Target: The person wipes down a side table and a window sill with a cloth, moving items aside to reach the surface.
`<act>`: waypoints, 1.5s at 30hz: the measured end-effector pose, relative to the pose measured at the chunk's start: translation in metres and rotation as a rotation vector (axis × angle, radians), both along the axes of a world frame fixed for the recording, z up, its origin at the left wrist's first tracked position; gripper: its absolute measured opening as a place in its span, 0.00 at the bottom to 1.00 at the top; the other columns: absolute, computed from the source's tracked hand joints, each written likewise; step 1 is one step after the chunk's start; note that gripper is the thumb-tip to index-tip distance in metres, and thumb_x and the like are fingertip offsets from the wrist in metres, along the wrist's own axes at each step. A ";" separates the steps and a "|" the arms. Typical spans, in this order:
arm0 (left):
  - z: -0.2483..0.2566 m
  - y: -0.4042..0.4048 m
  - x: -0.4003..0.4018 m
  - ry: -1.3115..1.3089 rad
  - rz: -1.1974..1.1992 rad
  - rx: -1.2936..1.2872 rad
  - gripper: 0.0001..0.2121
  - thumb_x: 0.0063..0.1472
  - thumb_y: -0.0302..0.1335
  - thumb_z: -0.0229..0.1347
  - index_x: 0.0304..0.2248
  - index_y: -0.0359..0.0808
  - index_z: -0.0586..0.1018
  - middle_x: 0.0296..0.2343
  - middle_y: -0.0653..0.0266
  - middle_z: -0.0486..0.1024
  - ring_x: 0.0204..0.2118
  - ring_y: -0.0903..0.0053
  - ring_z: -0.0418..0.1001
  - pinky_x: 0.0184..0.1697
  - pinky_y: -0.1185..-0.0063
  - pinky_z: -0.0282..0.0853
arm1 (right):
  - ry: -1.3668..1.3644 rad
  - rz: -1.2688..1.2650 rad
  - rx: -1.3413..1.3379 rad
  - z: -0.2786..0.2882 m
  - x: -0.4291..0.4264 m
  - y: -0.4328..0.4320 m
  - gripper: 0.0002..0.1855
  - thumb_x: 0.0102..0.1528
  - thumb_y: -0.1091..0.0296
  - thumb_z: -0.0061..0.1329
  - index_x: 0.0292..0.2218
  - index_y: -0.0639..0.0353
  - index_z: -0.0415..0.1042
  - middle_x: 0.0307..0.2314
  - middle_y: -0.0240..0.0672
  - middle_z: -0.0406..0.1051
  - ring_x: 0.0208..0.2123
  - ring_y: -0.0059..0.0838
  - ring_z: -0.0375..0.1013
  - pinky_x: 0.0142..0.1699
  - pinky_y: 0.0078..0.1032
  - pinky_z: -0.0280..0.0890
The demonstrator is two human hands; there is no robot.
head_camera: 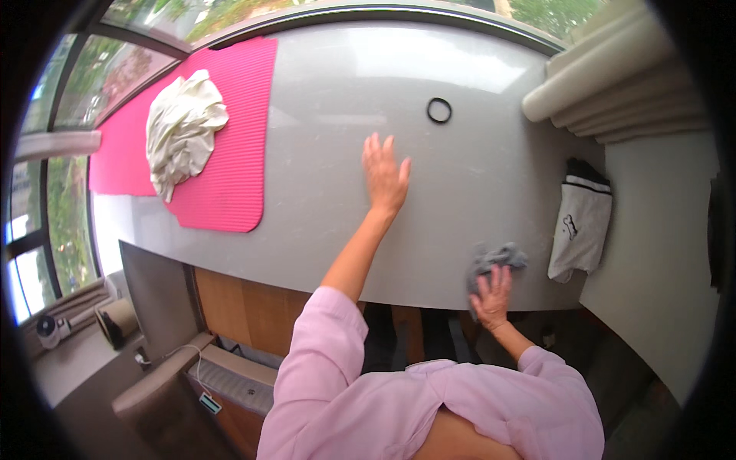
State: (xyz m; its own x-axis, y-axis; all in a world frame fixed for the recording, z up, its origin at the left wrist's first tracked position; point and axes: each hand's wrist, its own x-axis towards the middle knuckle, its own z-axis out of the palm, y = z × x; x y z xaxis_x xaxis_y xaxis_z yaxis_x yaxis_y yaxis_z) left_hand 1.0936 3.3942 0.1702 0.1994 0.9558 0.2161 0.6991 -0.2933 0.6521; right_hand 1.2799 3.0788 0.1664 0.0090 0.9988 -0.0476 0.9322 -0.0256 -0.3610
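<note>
My left hand [386,179] is over the middle of a grey windowsill counter [328,190], palm down with its fingers spread and nothing in it. Whether it rests on the surface or hovers just above is hard to tell. A crumpled grey cloth [484,260] lies near the counter's front edge at the right, and my right hand [494,299] presses down on it, its fingers over the fabric. Beyond my left hand, to the right, sits a black ring-shaped band [439,110], perhaps a hair tie.
A pink ribbed mat [241,144] covers the counter's left end, with a bunched white cloth [184,129] on it. At the right are a folded grey-and-black textile [581,224] and a gathered beige curtain [609,75]. Below stands a bed frame [155,374] with a white cable.
</note>
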 end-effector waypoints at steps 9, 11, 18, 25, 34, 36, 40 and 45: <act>-0.010 -0.084 -0.317 0.707 0.346 -0.108 0.23 0.56 0.32 0.45 0.52 0.41 0.59 0.54 0.55 0.48 0.57 0.58 0.43 0.57 0.63 0.40 | 0.100 0.547 0.267 -0.009 -0.152 0.259 0.23 0.42 0.62 0.50 0.42 0.43 0.64 0.49 0.37 0.55 0.53 0.47 0.50 0.54 0.44 0.49; -0.007 -0.075 -0.344 0.678 0.201 -0.090 0.22 0.57 0.33 0.43 0.52 0.43 0.60 0.54 0.59 0.49 0.57 0.60 0.44 0.57 0.63 0.40 | 0.060 0.397 0.323 -0.016 -0.176 0.345 0.22 0.44 0.61 0.49 0.43 0.44 0.63 0.49 0.39 0.55 0.54 0.48 0.48 0.56 0.44 0.45; -0.024 -0.058 -0.353 0.580 0.319 -0.011 0.24 0.54 0.37 0.46 0.52 0.45 0.61 0.54 0.62 0.51 0.57 0.63 0.46 0.56 0.61 0.41 | -0.072 0.082 0.360 -0.016 -0.276 0.415 0.22 0.49 0.62 0.43 0.47 0.45 0.61 0.52 0.41 0.50 0.54 0.52 0.44 0.57 0.45 0.41; -0.019 -0.059 -0.358 0.531 0.305 -0.052 0.24 0.54 0.34 0.45 0.52 0.44 0.60 0.54 0.61 0.51 0.56 0.61 0.46 0.56 0.59 0.41 | 0.103 0.630 0.122 0.002 -0.364 0.162 0.19 0.43 0.61 0.49 0.41 0.39 0.66 0.49 0.35 0.56 0.53 0.48 0.49 0.55 0.46 0.46; -0.010 -0.050 -0.371 0.268 0.310 0.080 0.18 0.49 0.30 0.51 0.43 0.46 0.72 0.47 0.68 0.61 0.49 0.66 0.56 0.53 0.66 0.51 | -0.026 0.758 0.068 0.009 -0.425 0.178 0.22 0.46 0.62 0.45 0.46 0.43 0.63 0.48 0.41 0.54 0.55 0.46 0.46 0.57 0.43 0.42; -0.009 -0.041 -0.384 0.226 0.239 0.089 0.18 0.49 0.30 0.51 0.43 0.47 0.72 0.46 0.68 0.62 0.47 0.67 0.57 0.51 0.67 0.52 | -0.010 0.760 0.074 0.008 -0.437 0.184 0.22 0.46 0.62 0.45 0.45 0.43 0.63 0.49 0.41 0.54 0.55 0.46 0.46 0.57 0.43 0.42; -0.010 -0.037 -0.403 0.226 0.116 0.096 0.17 0.50 0.32 0.51 0.42 0.47 0.73 0.45 0.70 0.64 0.46 0.70 0.58 0.48 0.70 0.54 | 0.129 0.854 0.022 0.012 -0.424 0.198 0.23 0.44 0.63 0.49 0.44 0.44 0.64 0.49 0.38 0.54 0.54 0.48 0.46 0.57 0.42 0.44; -0.011 -0.047 -0.428 0.376 0.050 0.088 0.20 0.51 0.30 0.49 0.47 0.43 0.68 0.49 0.66 0.60 0.49 0.68 0.55 0.50 0.68 0.52 | 0.067 0.474 0.028 0.014 -0.303 0.177 0.24 0.41 0.69 0.49 0.43 0.48 0.64 0.51 0.37 0.52 0.55 0.48 0.46 0.56 0.41 0.46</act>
